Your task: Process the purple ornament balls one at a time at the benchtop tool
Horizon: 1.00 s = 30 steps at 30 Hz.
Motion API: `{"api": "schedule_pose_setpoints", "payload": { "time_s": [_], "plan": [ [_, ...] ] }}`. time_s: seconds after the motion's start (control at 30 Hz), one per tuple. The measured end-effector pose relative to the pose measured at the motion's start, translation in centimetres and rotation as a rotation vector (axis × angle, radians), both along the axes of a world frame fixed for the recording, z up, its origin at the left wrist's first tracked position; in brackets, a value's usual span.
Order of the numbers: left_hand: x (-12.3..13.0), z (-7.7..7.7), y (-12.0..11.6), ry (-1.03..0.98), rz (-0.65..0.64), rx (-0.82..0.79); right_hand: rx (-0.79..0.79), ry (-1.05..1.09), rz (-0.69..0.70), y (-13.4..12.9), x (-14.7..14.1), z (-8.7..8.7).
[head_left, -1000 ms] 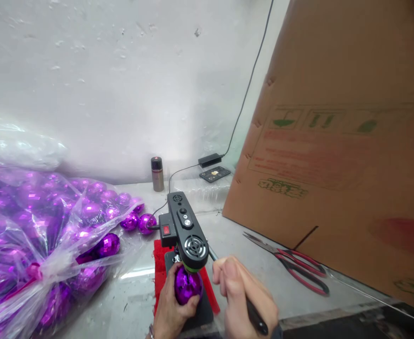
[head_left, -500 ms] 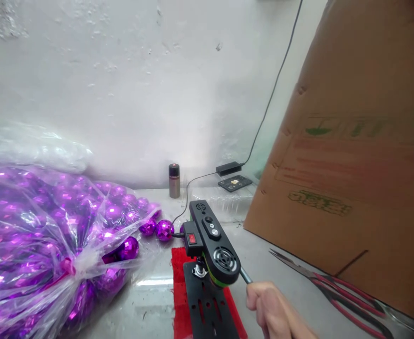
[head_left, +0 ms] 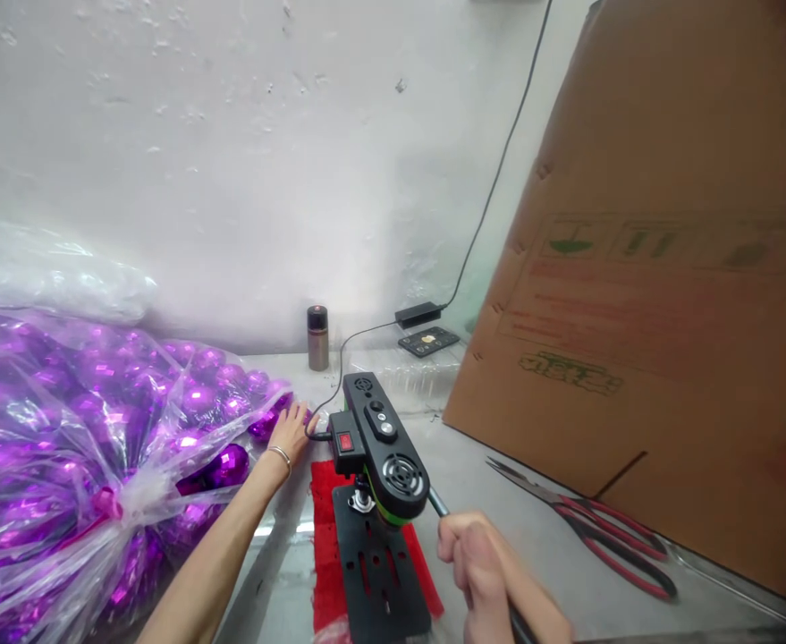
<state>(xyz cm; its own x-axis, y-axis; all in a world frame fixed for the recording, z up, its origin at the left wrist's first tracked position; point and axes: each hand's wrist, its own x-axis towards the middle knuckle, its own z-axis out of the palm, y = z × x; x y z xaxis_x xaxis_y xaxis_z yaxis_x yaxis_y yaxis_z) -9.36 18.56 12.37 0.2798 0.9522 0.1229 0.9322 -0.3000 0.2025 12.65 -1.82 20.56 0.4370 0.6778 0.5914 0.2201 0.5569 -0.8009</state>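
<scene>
My left hand (head_left: 291,431), with a bracelet at the wrist, reaches over shiny purple balls (head_left: 268,419) beside the clear bag; its fingers are spread and partly cover them. My right hand (head_left: 479,563) is wrapped round a thin metal rod (head_left: 438,503) that runs up to the black machine (head_left: 387,452). The machine has round vents and a box with a red switch (head_left: 345,441) on its left side. Under it, a slotted black base plate (head_left: 383,572) rests on a red cloth (head_left: 324,546).
The tied clear bag of purple balls (head_left: 50,429) fills the left. Red-handled scissors (head_left: 590,528) lie at the right before a leaning cardboard box (head_left: 634,295). Toward the wall stand a small bottle (head_left: 318,338), a black adapter (head_left: 418,314) with its cable, and a phone (head_left: 428,341).
My left hand has come into view from below and reached the loose purple balls. The whole view has shifted, moving things slightly left. My right hand still grips the rod.
</scene>
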Motion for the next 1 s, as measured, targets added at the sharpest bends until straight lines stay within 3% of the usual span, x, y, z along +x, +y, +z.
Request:
{"api": "schedule_pose_setpoints", "payload": {
  "time_s": [0.13,0.27,0.3,0.4,0.43,0.5,0.6,0.7,1.0],
  "plan": [
    [-0.6,0.4,-2.1,-0.164,0.114,0.030,0.074,-0.154,0.124,0.5,1.4,0.2],
    [-0.9,0.0,-8.4,-0.448,0.243,0.030,0.105,-0.234,0.131,0.7,1.8,1.3],
    [-0.6,-0.4,-10.3,-0.600,0.286,-0.010,0.109,-0.247,0.131,0.7,1.8,1.7],
    [1.3,-2.3,-15.3,-1.388,0.442,-0.238,0.118,-0.273,0.116,0.7,1.6,2.4],
    [2.1,-3.0,-16.5,-1.568,0.466,-0.292,0.121,-0.280,0.112,0.7,1.6,2.6],
    [3.7,-4.5,-18.1,-1.746,0.497,-0.340,0.125,-0.293,0.111,0.6,1.6,2.8],
    [5.3,-6.4,-18.8,-1.740,0.540,-0.321,0.130,-0.301,0.115,0.6,1.7,2.9],
    [6.1,-7.4,-18.8,-1.608,0.487,-0.296,0.134,-0.300,0.117,0.6,1.8,2.8],
    [8.0,-6.1,-18.8,-1.134,0.299,-0.236,0.137,-0.303,0.136,0.4,1.8,2.3]
  ]
}}
